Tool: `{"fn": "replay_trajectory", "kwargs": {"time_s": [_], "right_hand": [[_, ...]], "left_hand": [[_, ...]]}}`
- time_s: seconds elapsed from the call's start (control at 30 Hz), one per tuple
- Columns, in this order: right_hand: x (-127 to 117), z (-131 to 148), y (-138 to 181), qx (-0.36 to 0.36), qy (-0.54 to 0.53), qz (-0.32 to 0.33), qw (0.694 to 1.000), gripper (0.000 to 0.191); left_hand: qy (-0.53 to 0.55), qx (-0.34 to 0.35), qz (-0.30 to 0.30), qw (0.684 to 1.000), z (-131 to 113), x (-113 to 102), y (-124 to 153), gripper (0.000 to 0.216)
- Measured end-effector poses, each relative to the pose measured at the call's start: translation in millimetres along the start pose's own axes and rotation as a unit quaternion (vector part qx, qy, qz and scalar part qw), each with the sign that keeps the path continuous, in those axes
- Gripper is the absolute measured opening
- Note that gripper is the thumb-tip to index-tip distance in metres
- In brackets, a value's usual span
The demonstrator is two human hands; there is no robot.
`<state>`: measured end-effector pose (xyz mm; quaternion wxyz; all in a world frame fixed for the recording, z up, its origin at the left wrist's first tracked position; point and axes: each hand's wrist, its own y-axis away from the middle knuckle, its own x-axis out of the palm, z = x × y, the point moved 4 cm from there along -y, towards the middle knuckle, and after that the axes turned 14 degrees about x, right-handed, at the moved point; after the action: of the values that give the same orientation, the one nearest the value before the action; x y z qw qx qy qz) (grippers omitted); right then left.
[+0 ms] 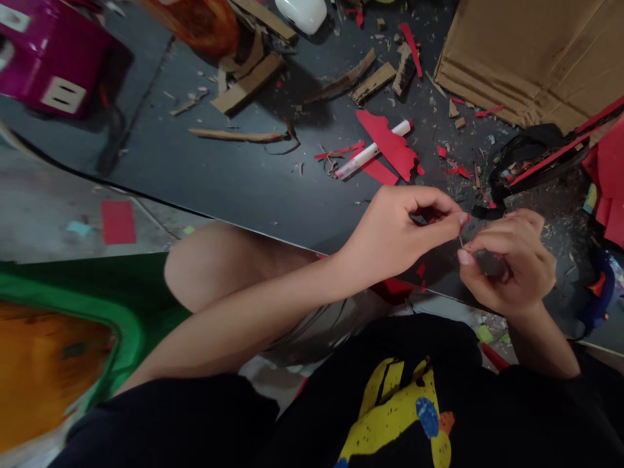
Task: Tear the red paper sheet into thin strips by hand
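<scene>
Left hand (385,227) and right hand (519,260) hold a thin strand (461,240) between closely pinched fingers (467,258), over the surface (234,188). Material unclear; presumably light, flexible, easily torn. Best gripped near its ends.

Marker (359,160) lies on table (195,175), left of cardboard (531,52).

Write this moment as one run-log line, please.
left hand: pinching | right hand: pinching | between: thin piece, unidentifiable | nearby: white marker, red paper scrap

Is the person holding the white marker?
No, the white marker lies on the tabletop, partly under red paper, apart from the left hand and right hand.
</scene>
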<state>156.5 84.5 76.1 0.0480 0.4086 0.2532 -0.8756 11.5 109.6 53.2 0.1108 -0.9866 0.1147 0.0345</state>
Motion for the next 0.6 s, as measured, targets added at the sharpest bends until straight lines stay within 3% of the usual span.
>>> {"fn": "replay_trajectory", "kwargs": {"time_s": [0.4, 0.6], "right_hand": [[2.2, 3.9, -0.5, -0.016, 0.005, 0.014, 1.0, 0.011], [3.1, 4.3, 0.5, -0.023, -0.005, 0.018, 1.0, 0.013]], "left_hand": [[-0.026, 0.017, -0.013, 0.999, 0.5, -0.9, 0.7, 0.012], [-0.024, -0.008, -0.022, 0.999, 2.3, -1.8, 0.0, 0.013]]}}
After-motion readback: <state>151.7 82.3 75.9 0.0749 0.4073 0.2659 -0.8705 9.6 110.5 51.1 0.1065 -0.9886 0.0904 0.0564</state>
